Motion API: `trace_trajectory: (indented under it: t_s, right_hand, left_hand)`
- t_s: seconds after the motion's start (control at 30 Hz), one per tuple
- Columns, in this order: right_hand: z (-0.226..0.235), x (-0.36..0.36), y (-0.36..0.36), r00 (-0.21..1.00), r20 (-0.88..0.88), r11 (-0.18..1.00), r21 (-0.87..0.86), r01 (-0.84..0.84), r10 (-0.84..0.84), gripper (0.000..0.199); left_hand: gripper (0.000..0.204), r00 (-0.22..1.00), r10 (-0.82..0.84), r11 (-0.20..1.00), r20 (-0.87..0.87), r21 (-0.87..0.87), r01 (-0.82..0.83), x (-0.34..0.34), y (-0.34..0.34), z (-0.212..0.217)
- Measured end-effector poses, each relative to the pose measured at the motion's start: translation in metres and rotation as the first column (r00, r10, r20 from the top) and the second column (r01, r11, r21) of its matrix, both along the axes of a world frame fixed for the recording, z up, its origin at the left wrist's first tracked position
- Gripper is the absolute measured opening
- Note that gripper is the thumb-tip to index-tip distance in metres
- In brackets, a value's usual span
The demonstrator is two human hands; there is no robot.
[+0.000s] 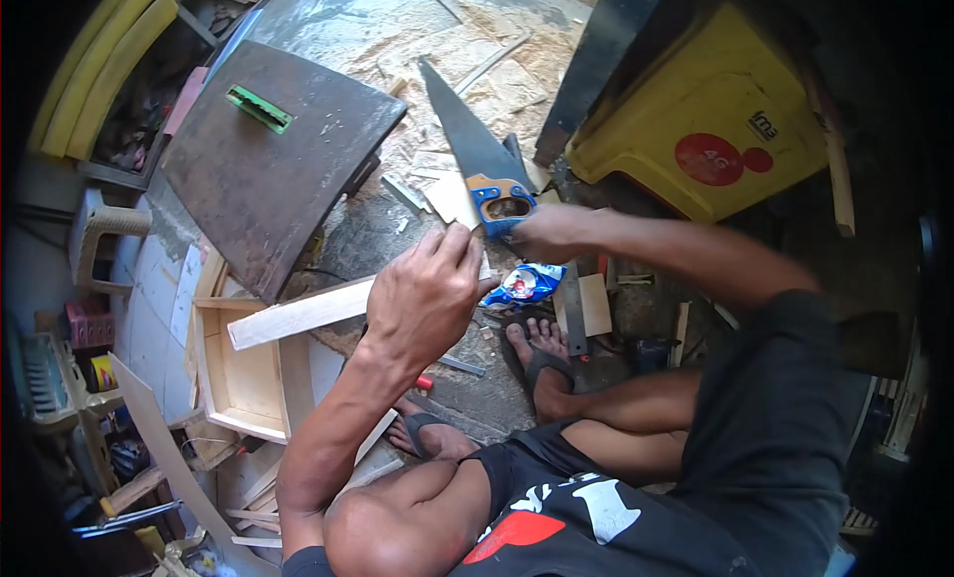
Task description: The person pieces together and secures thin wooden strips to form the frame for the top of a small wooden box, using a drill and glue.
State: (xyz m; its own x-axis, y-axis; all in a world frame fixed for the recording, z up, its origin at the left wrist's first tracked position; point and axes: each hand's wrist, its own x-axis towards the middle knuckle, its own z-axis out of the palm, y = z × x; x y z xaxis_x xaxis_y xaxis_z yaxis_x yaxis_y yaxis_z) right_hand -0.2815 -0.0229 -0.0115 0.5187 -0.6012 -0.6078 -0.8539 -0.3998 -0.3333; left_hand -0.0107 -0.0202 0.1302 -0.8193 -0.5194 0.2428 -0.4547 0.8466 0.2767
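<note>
My left hand (422,289) is closed around a pale, flat wooden strip (298,312), which sticks out to the left over a shallow wooden box (243,373). My right hand (552,231), slightly blurred, is closed at the lower end of the blue-and-orange handle of a handsaw (462,130). The saw's blade points away and to the left, above the wood scraps and sawdust. Its handle opening shows, but most of my right fingers are hidden. A crumpled blue-and-white packet (525,284) lies just below my hands, near my sandalled feet.
A dark board (278,160) with a green-edged slot stands at the left. A yellow plastic stool (715,120) lies at the far right beside a dark upright panel (601,65). Wood offcuts and a metal-bladed square (573,314) surround my feet.
</note>
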Motion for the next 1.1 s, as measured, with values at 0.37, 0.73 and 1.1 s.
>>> trace_trajectory:
  t_s: [0.37, 0.73, 1.1]
  right_hand:
    - [-0.002, -0.052, 0.304, 0.316, -0.018, 0.317, -0.058, 0.947, -0.949, 0.034]
    - [-0.072, 0.021, 0.408, 0.038, 0.112, -0.016, -0.448, 0.894, -0.993, 0.057]
    - [-0.005, -0.063, 0.334, -0.32, 0.122, -0.324, -0.018, 0.946, -0.94, 0.05]
  left_hand:
    - [0.044, 0.999, 0.03, 0.999, -0.01, 0.021, -0.03, -0.008, -0.017, -0.023]
    - [0.051, 0.978, 0.173, 0.984, 0.116, -0.074, -0.165, 0.008, -0.008, -0.016]
    - [0.048, 0.986, 0.169, 0.986, 0.004, 0.012, -0.169, 0.018, -0.013, -0.02]
